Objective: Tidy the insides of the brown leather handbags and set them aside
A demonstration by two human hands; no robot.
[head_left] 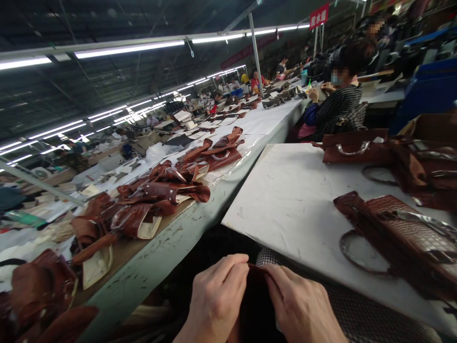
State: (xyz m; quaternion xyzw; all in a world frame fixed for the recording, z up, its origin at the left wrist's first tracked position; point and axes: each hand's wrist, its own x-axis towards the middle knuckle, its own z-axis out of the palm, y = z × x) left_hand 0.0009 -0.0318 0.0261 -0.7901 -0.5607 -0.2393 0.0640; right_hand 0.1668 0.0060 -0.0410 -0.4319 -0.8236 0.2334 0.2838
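Leather-like piece [257, 271]: dark reddish-brown, mostly shadowed, between the fingertips | left hand [219, 291]: fingers pinched on its edge | right hand [300, 296]: likewise | red sign [319, 16], far beyond fingers: white "胶水组"

long table [266, 120]: row of brown bags [160, 190] | white table [285, 195]: brown handbags [376, 238], right side

left fingers [235, 267] + right fingers [274, 278]: pinching brown piece [256, 271] | brown bags [373, 231]: on white table [285, 190]
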